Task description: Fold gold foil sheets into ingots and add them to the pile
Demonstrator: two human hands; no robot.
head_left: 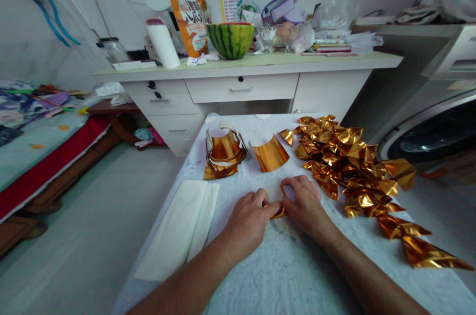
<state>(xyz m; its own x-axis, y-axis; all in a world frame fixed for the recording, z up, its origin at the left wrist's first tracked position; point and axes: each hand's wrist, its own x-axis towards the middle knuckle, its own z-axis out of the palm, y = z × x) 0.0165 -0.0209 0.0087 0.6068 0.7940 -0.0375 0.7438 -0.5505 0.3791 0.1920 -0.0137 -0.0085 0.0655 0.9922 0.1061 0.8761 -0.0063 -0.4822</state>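
Between my two hands, low on the cloth-covered table, lies a small piece of gold foil paper (278, 214), mostly hidden by the fingers. My left hand (252, 213) presses on its left side with the fingers bent. My right hand (302, 201) pinches its right edge, the thumb near the left fingertips. Just beyond the hands rests a curved loose gold sheet (271, 154). A curled stack of gold sheets (224, 149) stands to its left. On the right spreads a heap of folded gold foil pieces (334, 151).
Folded white paper sheets (176, 225) lie on the table's left side. Behind the table is a white desk (241, 72) bearing a cut watermelon (231, 39), an orange pouch (189, 17) and a paper roll (162, 43). A washing machine (439, 92) stands right, a bed (40, 146) left.
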